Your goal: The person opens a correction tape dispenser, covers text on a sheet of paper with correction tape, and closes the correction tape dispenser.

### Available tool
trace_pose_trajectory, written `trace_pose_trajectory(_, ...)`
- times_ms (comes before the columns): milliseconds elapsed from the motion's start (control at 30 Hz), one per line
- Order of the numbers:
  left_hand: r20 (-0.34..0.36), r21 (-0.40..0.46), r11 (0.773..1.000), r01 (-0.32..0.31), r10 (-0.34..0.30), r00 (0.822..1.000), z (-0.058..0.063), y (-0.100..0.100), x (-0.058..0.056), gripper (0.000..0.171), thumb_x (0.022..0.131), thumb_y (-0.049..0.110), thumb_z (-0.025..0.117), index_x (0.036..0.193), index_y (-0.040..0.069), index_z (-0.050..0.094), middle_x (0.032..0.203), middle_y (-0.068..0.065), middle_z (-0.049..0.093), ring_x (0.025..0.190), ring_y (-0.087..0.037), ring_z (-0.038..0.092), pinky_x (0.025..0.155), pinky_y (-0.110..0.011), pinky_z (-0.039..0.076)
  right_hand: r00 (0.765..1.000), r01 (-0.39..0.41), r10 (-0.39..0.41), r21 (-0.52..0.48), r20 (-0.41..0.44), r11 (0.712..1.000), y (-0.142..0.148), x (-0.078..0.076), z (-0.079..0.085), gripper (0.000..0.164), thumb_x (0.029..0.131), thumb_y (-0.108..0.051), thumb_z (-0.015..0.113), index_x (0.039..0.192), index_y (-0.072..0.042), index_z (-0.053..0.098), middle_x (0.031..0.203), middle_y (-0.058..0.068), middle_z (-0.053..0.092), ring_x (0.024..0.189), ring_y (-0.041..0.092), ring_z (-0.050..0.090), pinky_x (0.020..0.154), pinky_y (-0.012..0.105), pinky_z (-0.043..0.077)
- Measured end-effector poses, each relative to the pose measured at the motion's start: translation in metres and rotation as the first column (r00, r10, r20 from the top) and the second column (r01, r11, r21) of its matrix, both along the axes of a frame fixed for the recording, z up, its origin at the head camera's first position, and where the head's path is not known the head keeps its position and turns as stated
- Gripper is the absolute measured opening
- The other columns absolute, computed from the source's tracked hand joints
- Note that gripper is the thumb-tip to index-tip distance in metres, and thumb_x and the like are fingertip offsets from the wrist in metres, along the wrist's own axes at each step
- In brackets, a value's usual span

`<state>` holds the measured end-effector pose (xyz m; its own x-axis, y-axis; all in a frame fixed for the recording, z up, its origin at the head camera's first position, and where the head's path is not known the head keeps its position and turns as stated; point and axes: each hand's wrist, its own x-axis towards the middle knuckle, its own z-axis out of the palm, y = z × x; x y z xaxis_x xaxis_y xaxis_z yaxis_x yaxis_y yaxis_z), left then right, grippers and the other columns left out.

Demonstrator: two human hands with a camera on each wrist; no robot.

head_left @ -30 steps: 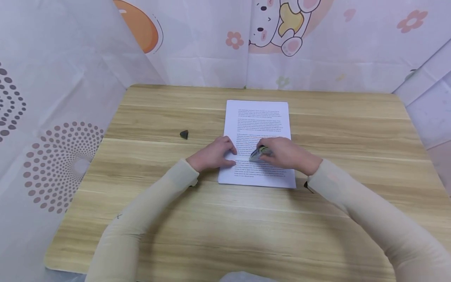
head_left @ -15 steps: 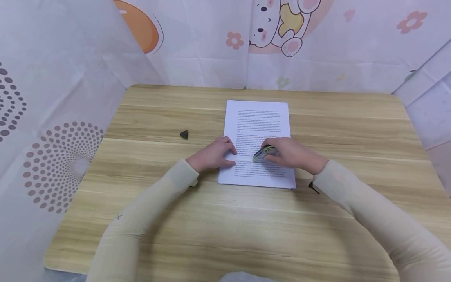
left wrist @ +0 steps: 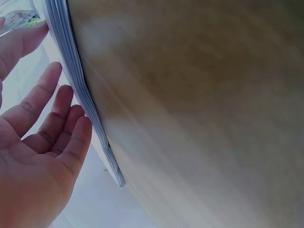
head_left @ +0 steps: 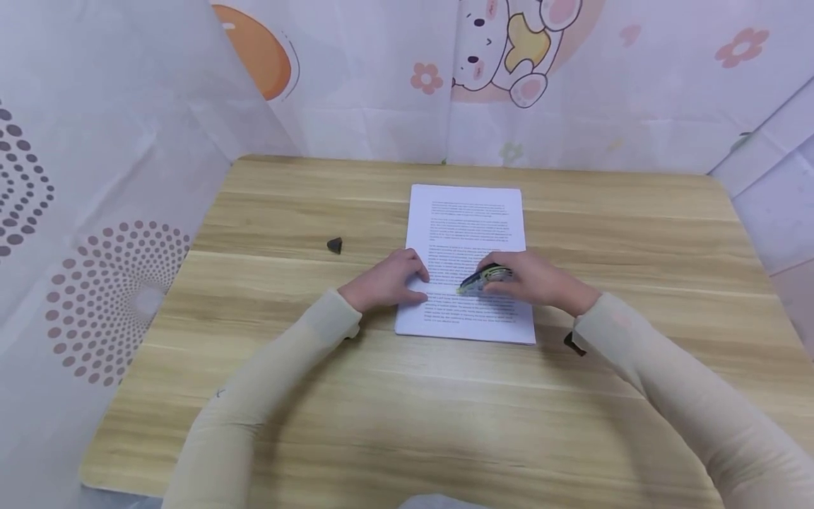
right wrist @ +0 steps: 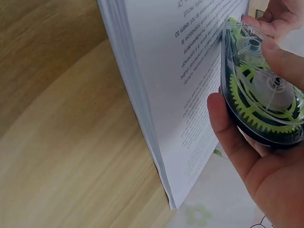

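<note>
A stack of printed paper (head_left: 466,201) lies on the wooden table, its top sheet covered in lines of black text. My right hand (head_left: 534,280) grips a correction tape (right wrist: 266,90), which has a clear case and yellow-green gear wheels. Its tip points left and down at the top sheet, near a line of text below the middle. My left hand (head_left: 389,278) rests at the left edge of the stack, fingers slightly bent and spread, fingertips (left wrist: 57,69) right at the page edge. Nothing is held in it.
A small dark wedge-shaped piece (head_left: 334,245) lies on the table (head_left: 286,205) left of the paper. White patterned curtains (head_left: 356,92) hang behind and beside the table. A dark strap piece (head_left: 574,344) shows under the right cuff.
My right hand has moved a little to the right across the sheet with the correction tape. The left hand stays at the paper's left edge. The head view has shifted slightly.
</note>
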<state>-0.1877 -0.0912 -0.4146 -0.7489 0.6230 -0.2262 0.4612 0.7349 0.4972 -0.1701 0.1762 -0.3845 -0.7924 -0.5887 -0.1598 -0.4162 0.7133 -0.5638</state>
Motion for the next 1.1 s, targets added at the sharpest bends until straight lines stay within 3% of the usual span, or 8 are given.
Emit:
trace_pose_trajectory(300, -0.013, 0.015, 1.000, 0.003, -0.002, 1.000, 0.000, -0.001, 0.000, 0.028, 0.080, 0.024, 0.072, 0.101, 0.006, 0.066, 0.108, -0.006, 0.056, 0.107, -0.022, 0.046, 0.098, -0.033, 0.038, 0.999, 0.025, -0.024, -0.039, 0.025, 0.999, 0.005, 0.000, -0.004, 0.029, 0.085, -0.026, 0.068, 0.111, -0.015, 0.062, 0.102, 0.003, 0.066, 0.088, 0.018, 0.058, 0.079, 0.035, 0.046)
trace_pose_trajectory(500, 0.003, 0.014, 1.000, -0.005, 0.005, 1.000, 0.000, -0.001, 0.000, 0.029, 0.081, 0.024, 0.072, 0.103, 0.006, 0.066, 0.108, -0.006, 0.056, 0.106, -0.021, 0.047, 0.097, -0.033, 0.038, 0.994, 0.098, -0.094, -0.083, 0.060, 0.992, 0.009, 0.002, -0.002, 0.030, 0.084, -0.027, 0.070, 0.111, -0.015, 0.063, 0.105, 0.006, 0.066, 0.089, 0.020, 0.057, 0.079, 0.035, 0.045)
trace_pose_trajectory(1100, -0.002, 0.091, 0.996, -0.003, 0.003, 1.000, 0.004, -0.002, -0.003, 0.026, 0.081, 0.022, 0.070, 0.101, 0.005, 0.067, 0.104, -0.006, 0.062, 0.097, -0.019, 0.052, 0.091, -0.031, 0.041, 0.981, 0.189, -0.185, -0.057, 0.060, 0.980, 0.017, 0.008, 0.006, 0.033, 0.085, -0.030, 0.068, 0.114, -0.016, 0.062, 0.109, 0.011, 0.065, 0.090, 0.023, 0.057, 0.077, 0.035, 0.044)
